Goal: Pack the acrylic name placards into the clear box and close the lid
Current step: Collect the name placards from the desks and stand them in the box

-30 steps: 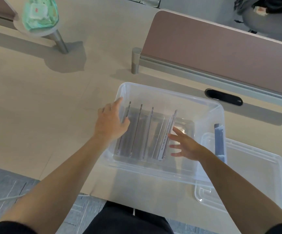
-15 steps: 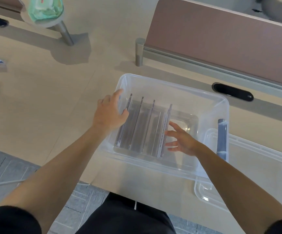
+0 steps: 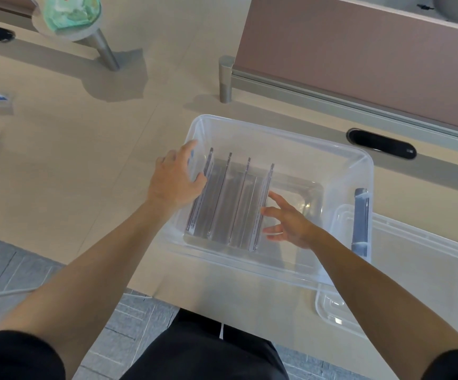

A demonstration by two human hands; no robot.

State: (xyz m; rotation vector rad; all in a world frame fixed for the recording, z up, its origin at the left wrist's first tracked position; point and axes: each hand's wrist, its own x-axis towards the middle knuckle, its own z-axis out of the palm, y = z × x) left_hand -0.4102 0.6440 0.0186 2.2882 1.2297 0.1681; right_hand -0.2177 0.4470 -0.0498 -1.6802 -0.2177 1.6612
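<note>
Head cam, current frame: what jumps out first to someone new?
The clear box in the middle of the desk, with four acrylic placards standing on edge in a row in its left half. Both hands are at it: the left hand over the left wall beside the outermost placard, the right hand open inside, just right of the last one. The lid lies off, to the box's right.

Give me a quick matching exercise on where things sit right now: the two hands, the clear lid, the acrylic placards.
Things:
1. left hand
2. right hand
3. flat clear plastic lid
4. upright clear acrylic placards

Places:
A. standing in a row inside the clear plastic box
B. on the desk, right of the box
C. at the box's left wall
D. open, inside the box beside the rightmost placard

Pairs: 1-C, 2-D, 3-B, 4-A
</note>
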